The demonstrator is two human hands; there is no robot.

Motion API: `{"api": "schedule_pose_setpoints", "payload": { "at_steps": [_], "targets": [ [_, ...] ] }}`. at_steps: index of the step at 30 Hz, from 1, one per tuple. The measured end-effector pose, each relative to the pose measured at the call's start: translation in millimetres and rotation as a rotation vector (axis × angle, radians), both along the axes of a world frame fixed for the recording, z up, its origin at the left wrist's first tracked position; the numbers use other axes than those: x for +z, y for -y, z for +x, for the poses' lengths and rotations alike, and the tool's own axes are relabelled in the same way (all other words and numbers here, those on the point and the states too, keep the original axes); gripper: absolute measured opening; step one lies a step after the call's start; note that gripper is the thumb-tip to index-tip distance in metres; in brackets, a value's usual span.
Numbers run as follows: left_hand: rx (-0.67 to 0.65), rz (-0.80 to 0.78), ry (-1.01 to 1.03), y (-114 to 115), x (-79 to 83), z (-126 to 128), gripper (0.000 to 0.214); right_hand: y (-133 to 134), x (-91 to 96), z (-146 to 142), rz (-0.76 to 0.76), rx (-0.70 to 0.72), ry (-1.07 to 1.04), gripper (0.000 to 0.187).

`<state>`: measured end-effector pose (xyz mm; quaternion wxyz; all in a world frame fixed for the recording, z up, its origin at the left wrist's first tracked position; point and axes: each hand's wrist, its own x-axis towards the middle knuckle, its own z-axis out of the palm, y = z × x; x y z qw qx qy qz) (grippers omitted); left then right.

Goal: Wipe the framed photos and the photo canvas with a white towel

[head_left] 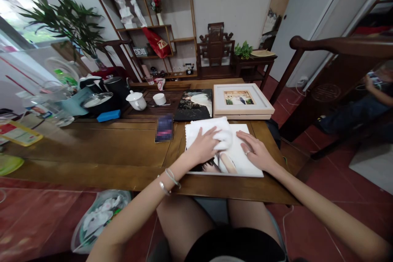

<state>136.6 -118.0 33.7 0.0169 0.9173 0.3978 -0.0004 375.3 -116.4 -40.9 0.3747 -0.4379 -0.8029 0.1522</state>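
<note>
A large photo print (pixel 242 159) lies flat on the wooden table (pixel 107 147) in front of me. My left hand (pixel 203 146) presses a white cloth (pixel 215 133) against the print, fingers curled over the bunched part. My right hand (pixel 256 150) rests flat on the print's right side, fingers stretched out and slightly apart, a ring on one finger. Bracelets circle my left wrist. The cloth covers the print's upper part.
Behind the print lie a framed picture (pixel 242 100) on a box and a dark photo panel (pixel 194 105). A phone (pixel 164 128) stands to the left. Cups, a teapot (pixel 136 100), a kettle and a blue box (pixel 108 115) crowd the far left. Another person's arm (pixel 379 90) shows at right.
</note>
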Motion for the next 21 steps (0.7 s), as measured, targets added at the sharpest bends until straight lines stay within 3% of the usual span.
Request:
{"api": "schedule_pose_setpoints", "payload": {
  "at_steps": [4,8,11,17,21],
  "targets": [
    [-0.020,0.071,-0.018,-6.8,-6.8,14.6,0.033,1.0,-0.9,1.6,-0.008,-0.028,-0.006,0.044],
    [-0.121,0.127,-0.034,12.8,-17.1,43.2,0.028,2.4,0.4,5.3,-0.003,-0.065,-0.093,0.042],
    [-0.168,0.146,-0.003,35.0,-19.7,51.0,0.027,4.0,3.6,6.2,-0.023,-0.119,-0.157,0.038],
    [-0.232,0.081,0.009,89.5,-10.9,9.7,0.023,3.1,3.8,3.6,-0.011,-0.138,-0.080,0.039],
    [-0.117,-0.025,0.003,89.4,-0.7,-25.9,0.025,1.3,1.4,3.1,0.013,-0.116,-0.044,0.041]
  ]
}}
